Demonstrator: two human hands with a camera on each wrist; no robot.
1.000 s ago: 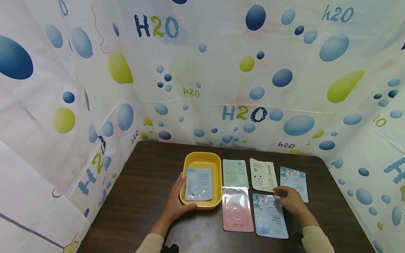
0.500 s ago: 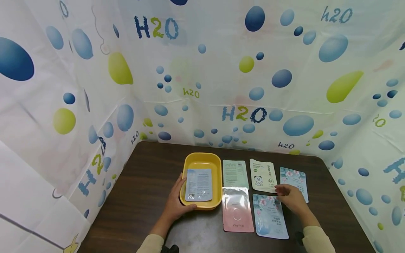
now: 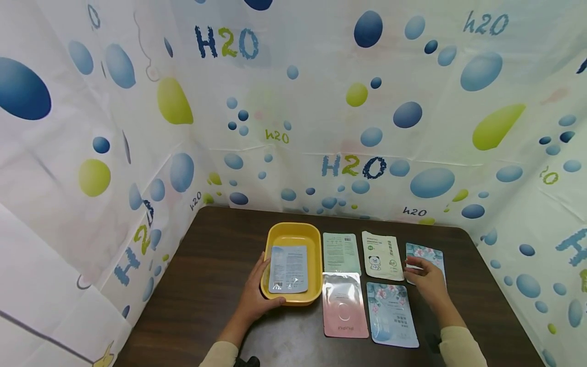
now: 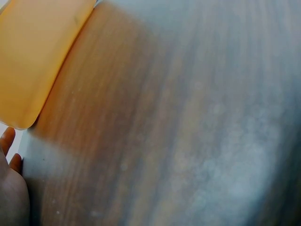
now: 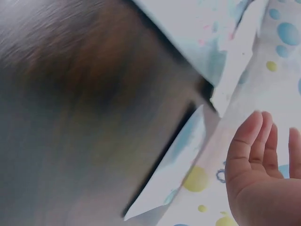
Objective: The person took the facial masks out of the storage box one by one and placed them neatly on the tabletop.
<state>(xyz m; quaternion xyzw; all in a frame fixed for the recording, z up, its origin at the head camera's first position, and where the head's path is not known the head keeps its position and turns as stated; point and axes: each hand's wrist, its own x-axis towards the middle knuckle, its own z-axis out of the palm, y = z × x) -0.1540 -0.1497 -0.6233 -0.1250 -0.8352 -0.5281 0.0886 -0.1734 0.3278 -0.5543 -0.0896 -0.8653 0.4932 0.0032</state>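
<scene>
My left hand (image 3: 258, 292) grips the near-left corner of a yellow plastic tray (image 3: 316, 278), fingers along its left side and thumb at its front. A light-blue sheet mask packet (image 3: 288, 269) lies inside the tray. My right hand (image 3: 427, 279), fingers loosely bent and holding nothing, is over the near-left part of a blue floral mask packet (image 3: 425, 252) and partly hides it. Just left of its fingertips lies a cream packet with a bear (image 3: 382, 255). In the right wrist view, the right hand (image 5: 263, 174) appears above the packets.
A pale green packet (image 3: 341, 252) lies right of the tray. Nearer are a pink packet (image 3: 345, 306) and another blue floral packet (image 3: 392, 316). All rest on a dark brown table (image 3: 202, 270). A bubble-patterned curtain (image 3: 293, 102) hangs behind and at both sides.
My right hand has moved away from the near blue floral packet, up and to the right, to the far blue floral packet. The left hand stays at the tray.
</scene>
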